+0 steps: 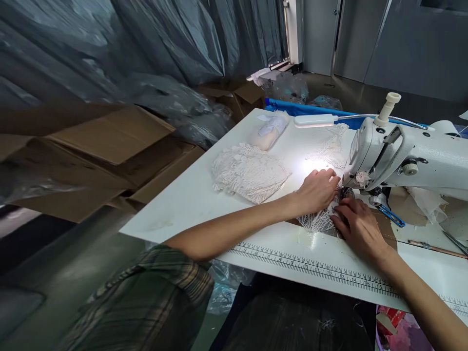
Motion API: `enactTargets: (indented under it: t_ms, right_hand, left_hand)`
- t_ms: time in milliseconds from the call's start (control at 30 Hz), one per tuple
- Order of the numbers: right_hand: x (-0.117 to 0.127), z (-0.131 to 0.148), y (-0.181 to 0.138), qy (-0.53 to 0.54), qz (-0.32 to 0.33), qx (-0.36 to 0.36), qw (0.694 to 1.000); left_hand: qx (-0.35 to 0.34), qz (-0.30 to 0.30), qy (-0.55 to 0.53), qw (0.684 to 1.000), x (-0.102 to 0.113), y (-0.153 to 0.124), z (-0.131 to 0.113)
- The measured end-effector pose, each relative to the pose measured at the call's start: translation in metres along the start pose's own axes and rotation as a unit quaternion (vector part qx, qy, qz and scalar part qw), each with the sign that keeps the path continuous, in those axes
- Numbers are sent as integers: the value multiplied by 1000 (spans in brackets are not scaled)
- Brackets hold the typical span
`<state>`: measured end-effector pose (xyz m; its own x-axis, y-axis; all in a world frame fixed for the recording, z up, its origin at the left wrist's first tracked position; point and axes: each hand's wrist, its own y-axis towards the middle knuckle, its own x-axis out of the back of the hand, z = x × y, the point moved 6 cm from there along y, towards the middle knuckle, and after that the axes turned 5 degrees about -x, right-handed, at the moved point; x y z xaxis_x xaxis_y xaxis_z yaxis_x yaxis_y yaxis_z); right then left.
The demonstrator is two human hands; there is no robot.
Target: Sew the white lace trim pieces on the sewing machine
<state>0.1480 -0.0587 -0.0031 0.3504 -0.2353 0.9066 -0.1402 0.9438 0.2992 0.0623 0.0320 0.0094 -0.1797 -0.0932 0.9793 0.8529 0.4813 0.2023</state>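
Both hands work at the needle of a white sewing machine [402, 156] that stands on the right part of a white desk [190, 195]. A small piece of lace [316, 220] lies on the desk just in front of the needle, partly under both hands. The left hand [316, 190] rests on the far side of the lace with its fingers bent and their tips up against the machine's foot; whether they pinch the lace cannot be told. The right hand [356, 224] lies flat on the near side of the lace, fingers stretched out and close together, pressing it down without gripping.

A slim lamp [316, 120] on a bendy arm lights the spot just beyond the left hand. Left of that arm lies a stack of lace [250, 173], and farther back a plastic-wrapped bundle [270, 129]. A blue-handled tool [391, 214] lies just beside the right hand, under the machine's head. A printed ruler [310, 265] runs along the desk's near edge. Open cardboard boxes [109, 136] stand off the desk's left side, with grey plastic sheeting [146, 48] behind them.
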Motion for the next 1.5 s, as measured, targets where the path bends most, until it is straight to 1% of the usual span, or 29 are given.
enactTargets:
  t_ms: [67, 167, 233, 300, 367, 400, 433, 467, 500, 567, 600, 667, 767, 833, 900, 967, 1033, 1100, 1167, 1233, 1333, 1400, 1500]
  right_hand:
    - [-2, 1, -2, 25, -4, 34, 999]
    - [-5, -5, -3, 51, -14, 28, 998]
    - [-7, -8, -4, 56, -16, 27, 998]
    - [-8, -10, -5, 63, -6, 31, 997]
    - [-7, -13, -6, 86, 7, 32, 996]
    - [-7, -15, -7, 101, 9, 28, 994]
    - [-6, -17, -7, 118, 10, 19, 993]
    - [-5, -20, -6, 135, 10, 7, 991]
    - [-6, -22, -6, 151, 11, -9, 988]
    - [-7, -26, -6, 171, 11, -37, 985]
    - [-8, -27, -6, 173, 11, -46, 984]
    - [-8, -27, -6, 168, 3, -51, 985]
    - [-5, -26, -4, 168, 6, -50, 985]
    - [-4, -28, -1, 197, 38, -65, 977]
    - [-2, -33, 3, 241, 78, -98, 962]
    - [0, -39, 6, 276, 103, -139, 945]
    - [4, -46, 6, 281, 96, -172, 939]
    - [8, -50, 4, 249, 69, -186, 948]
    - [11, -47, 1, 204, 42, -158, 965]
    - [14, -38, -2, 177, 27, -87, 980]
    - [18, -22, -7, 154, 15, 20, 988]
    - [18, -17, -9, 129, 18, 59, 990]
    - [17, -17, -11, 108, 17, 89, 990]
  left_hand:
    - [-26, -4, -4, 1000, -9, 0, 1]
    - [-100, 8, -33, 994, -23, 7, 6]
    - [-139, 13, -55, 989, -26, 12, 11]
    - [-150, -9, -69, 986, -21, 13, 18]
    - [-138, -65, -81, 985, -7, 8, 25]
    - [-141, -94, -94, 981, 1, 2, 26]
    - [-160, -113, -113, 974, 7, -5, 24]
    - [-193, -118, -138, 964, 12, -14, 21]
    - [-235, -107, -165, 952, 14, -22, 15]
    - [-303, -67, -206, 928, 13, -37, 4]
    - [-316, -52, -207, 924, 11, -41, -1]
    - [-311, -55, -178, 932, 5, -45, -7]
    - [-282, -97, -140, 944, 2, -42, -10]
    - [-264, -109, -154, 946, 3, -40, -10]
    - [-242, -106, -182, 947, 4, -40, -8]
    - [-223, -100, -206, 948, 3, -40, -7]
    - [-218, -99, -209, 948, 1, -42, -7]
    - [-231, -104, -190, 949, -2, -44, -11]
    - [-241, -114, -164, 950, -4, -46, -15]
    - [-235, -119, -148, 953, -5, -46, -17]
    - [-215, -130, -136, 958, -3, -47, -17]
    - [-215, -153, -127, 956, 1, -48, -17]
    - [-230, -183, -112, 949, 3, -50, -17]
